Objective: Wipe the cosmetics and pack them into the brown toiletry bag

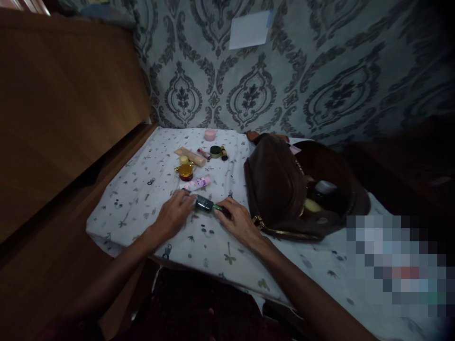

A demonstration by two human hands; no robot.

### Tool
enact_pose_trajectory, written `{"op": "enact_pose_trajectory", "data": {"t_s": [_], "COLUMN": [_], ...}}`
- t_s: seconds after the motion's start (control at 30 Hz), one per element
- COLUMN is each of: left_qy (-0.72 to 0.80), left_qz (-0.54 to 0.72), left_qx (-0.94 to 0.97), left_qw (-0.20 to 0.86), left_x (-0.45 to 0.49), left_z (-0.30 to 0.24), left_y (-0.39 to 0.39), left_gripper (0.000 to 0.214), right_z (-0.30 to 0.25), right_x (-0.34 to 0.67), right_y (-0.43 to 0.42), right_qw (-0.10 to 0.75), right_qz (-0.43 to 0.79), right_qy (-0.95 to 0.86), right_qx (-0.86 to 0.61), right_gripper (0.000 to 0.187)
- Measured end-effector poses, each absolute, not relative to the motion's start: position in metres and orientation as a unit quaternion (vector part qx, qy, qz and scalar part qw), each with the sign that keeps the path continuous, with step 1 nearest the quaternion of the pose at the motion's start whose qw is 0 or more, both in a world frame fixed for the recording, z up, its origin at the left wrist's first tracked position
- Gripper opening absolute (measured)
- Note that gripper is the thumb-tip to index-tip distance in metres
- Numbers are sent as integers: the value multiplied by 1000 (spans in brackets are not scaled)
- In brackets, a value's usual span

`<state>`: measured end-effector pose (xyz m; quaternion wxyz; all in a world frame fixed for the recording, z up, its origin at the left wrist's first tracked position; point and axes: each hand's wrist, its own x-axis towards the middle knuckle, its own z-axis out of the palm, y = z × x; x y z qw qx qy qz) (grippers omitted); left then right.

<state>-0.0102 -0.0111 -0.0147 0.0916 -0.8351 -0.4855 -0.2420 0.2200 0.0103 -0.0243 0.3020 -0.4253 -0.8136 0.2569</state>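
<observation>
The left hand has its fingers closed over one end of a slim, glossy dark green cylindrical bottle; the right hand pinches its bright green opposite end. The bottle lies level between them, above a white cloth with small leafy prints. An uneven pull on that slick body could make it slip and roll.

Just beyond the left fingertips lies a pink-and-lavender printed tube, which a careless knuckle could nudge. Right of the grip, a dark brown leather bag gapes; its gold zip, close to the right wrist, might snag a sleeve or skin on a sideways swing. Farther past the grip stand a round amber-red jar with a gold lid, a long beige squeeze tube and, farthest, a pale pink round jar.
</observation>
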Motion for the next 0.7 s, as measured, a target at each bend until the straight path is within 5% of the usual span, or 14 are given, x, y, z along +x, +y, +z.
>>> {"op": "enact_pose_trajectory", "data": {"t_s": [0.17,0.37,0.7], "left_qy": [-525,-481,-399], "left_qz": [-273,-253,-132], "left_qx": [-803,-834,-898], "left_qw": [70,97,131], "left_x": [-42,-7,0], "left_z": [-15,-23,-8], "left_y": [5,-17,-9], "left_gripper": [24,28,45], "right_z": [-28,-26,-24], "right_x": [220,217,217], "right_y": [11,8,14], "right_qw": [308,323,353], "right_qz": [273,305,556], "right_qy": [-798,-783,-623], "right_qx": [-441,-435,-423], "right_gripper": [29,10,36]}}
